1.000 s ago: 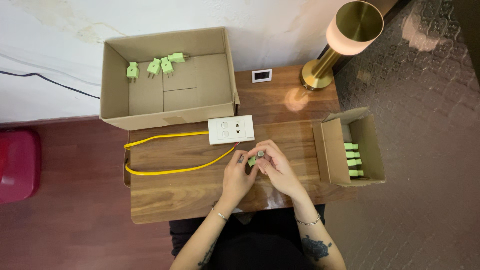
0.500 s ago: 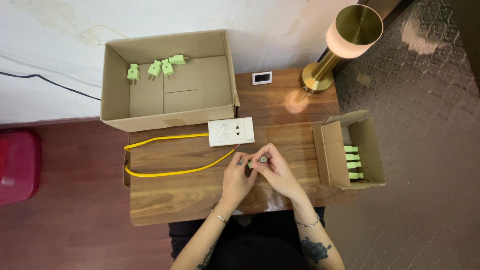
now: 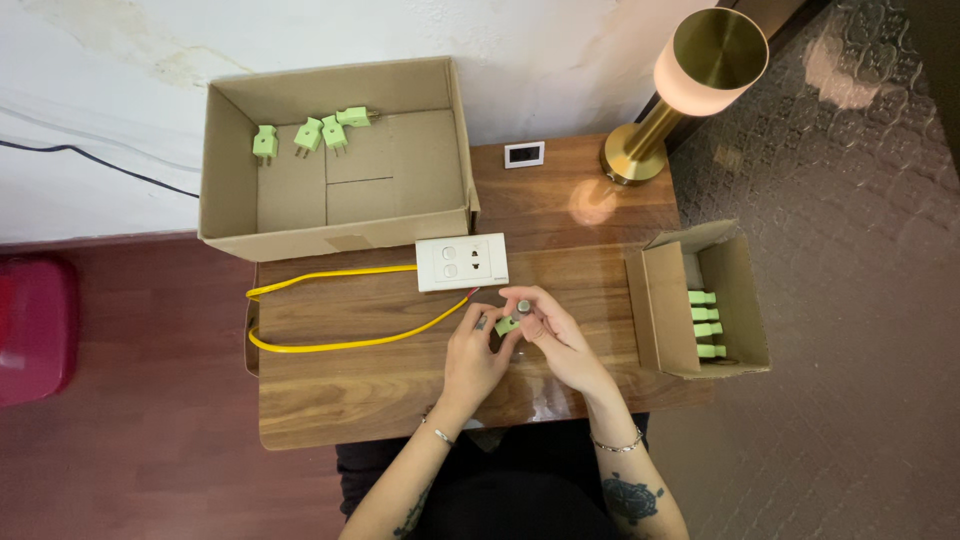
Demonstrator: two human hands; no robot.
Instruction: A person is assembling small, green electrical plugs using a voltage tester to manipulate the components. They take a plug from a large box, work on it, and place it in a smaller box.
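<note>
Both hands meet over the middle of a small wooden table (image 3: 340, 385). My left hand (image 3: 474, 350) and my right hand (image 3: 553, 335) pinch a small light-green plug (image 3: 508, 323) between their fingertips. Just beyond the hands lies a white socket plate (image 3: 462, 262) with a yellow cable (image 3: 330, 345) looping off to the left. The plug's pins are hidden by my fingers.
A large open cardboard box (image 3: 335, 165) at the back left holds three green plugs (image 3: 305, 135). At the right edge, a small open carton (image 3: 700, 300) holds several more green plugs (image 3: 705, 325). A brass lamp (image 3: 690, 75) and a small white display (image 3: 524, 154) stand at the back. A red object (image 3: 35, 325) sits on the floor.
The hands have turned the green plug slightly between the fingertips. Everything else on the table stays where it was.
</note>
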